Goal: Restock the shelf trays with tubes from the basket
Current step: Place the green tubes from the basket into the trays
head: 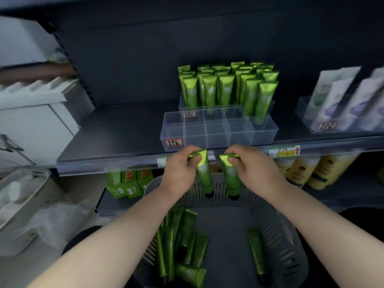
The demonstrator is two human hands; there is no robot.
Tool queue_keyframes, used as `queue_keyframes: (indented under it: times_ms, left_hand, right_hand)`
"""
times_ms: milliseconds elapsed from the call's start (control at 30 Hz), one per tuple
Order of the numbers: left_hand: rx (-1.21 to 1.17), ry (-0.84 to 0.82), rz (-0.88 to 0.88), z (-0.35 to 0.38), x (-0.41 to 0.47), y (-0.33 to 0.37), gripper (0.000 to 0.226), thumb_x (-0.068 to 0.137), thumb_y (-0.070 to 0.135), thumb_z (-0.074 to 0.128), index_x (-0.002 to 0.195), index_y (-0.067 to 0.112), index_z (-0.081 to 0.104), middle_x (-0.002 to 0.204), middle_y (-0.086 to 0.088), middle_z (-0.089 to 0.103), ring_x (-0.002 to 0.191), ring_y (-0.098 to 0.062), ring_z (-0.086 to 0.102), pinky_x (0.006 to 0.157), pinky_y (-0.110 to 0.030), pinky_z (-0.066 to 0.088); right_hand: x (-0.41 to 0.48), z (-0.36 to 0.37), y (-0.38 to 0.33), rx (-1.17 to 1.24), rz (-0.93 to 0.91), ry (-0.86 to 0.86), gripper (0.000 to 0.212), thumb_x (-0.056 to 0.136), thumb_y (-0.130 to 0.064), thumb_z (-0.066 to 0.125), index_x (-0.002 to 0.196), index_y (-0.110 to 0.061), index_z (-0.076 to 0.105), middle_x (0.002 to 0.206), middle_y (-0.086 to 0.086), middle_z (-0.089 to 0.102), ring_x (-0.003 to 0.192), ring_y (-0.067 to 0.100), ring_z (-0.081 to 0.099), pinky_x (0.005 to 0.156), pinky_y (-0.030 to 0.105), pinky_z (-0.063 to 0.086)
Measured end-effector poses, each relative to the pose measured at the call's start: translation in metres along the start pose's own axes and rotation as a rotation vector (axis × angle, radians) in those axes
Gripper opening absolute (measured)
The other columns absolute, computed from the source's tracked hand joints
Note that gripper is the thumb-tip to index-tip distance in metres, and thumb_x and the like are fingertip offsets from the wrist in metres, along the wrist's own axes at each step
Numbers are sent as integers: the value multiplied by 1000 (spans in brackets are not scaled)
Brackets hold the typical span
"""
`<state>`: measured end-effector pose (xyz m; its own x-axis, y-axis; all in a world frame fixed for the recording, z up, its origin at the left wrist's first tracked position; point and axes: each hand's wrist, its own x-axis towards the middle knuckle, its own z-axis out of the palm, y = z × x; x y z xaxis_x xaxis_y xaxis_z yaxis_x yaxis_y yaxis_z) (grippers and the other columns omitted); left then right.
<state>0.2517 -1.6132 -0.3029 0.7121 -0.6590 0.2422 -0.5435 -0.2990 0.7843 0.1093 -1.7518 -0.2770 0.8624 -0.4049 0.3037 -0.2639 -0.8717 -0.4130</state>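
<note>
Just below the centre of the frame, the left hand [180,171] and the right hand [252,167] are raised side by side in front of the shelf edge [116,163]. Each hand's fingers are closed in a pinch on the flat crimped end of a green tube: the left-hand tube [204,175] and the right-hand tube [230,177] hang cap-down, close together but apart, over the far wall of the grey basket [276,231].

The basket fills the lower centre of the frame. A loose pile of tubes [180,242] lies against its left side, and a single tube [256,252] lies apart on the right of its floor.

Directly above the hands, on the shelf, stands a clear front tray [218,129] divided into compartments. Most of them show no tubes; the rightmost holds one or more upright tubes. Behind it, a back tray [181,104] is packed with upright green tubes [224,88].

At the right of the frame, a clear holder with white and purple packets [340,102] sits on the same shelf. Below the shelf, yellow bottles [311,171] show at right and green boxes [124,183] at left. White containers [31,113] fill the left edge of the frame, blurred.
</note>
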Motion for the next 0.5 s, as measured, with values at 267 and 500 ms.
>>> queue_keyframes:
  times_ms: [267,500]
  left_hand:
    - [-297,264,46,-18,82,84,16,94,23,57,108,21,63,82,0,64,76,-21,65,77,-49,58]
    - [-193,341,73,7,145,116,19,93,16,57,110,14,65,85,1,65,80,-25,65,77,-44,57]
  right_hand:
    - [34,-69,13,7,16,322,20,96,-25,51,113,-21,61,88,-1,63,81,22,59,63,33,46]
    - [39,-62,41,70,44,363,16,94,-21,55,108,-20,63,86,2,65,78,20,60,62,30,46]
